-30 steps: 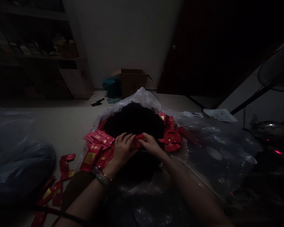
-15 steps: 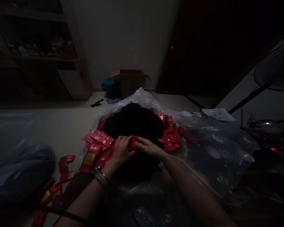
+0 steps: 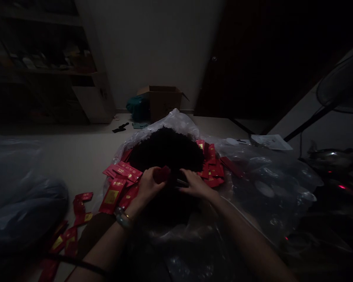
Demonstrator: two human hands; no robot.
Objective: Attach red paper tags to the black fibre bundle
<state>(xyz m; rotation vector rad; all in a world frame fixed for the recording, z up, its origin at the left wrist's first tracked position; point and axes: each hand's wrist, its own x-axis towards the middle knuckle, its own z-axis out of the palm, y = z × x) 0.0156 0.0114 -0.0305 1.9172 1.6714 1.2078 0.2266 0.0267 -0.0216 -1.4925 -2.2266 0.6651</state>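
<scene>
Your left hand [image 3: 148, 183] is clamped on a curved, soft red packet [image 3: 162, 174] above the near side of a black, shaggy heap [image 3: 167, 150]. Your right hand [image 3: 194, 184] arches near it, beside a thin shiny edge [image 3: 182, 182]; I cannot tell whether it grips that. Smooth flat packets [image 3: 128, 173] lie along the crinkled translucent plastic's [image 3: 176, 120] left and right edges, some with gold panels [image 3: 111, 196] and pale lettering [image 3: 118, 183] too small to read.

Left hand [image 3: 150, 183] holds red packet [image 3: 162, 174]; right hand [image 3: 196, 185] has shiny strip [image 3: 181, 182] between thumb and fingers
</scene>
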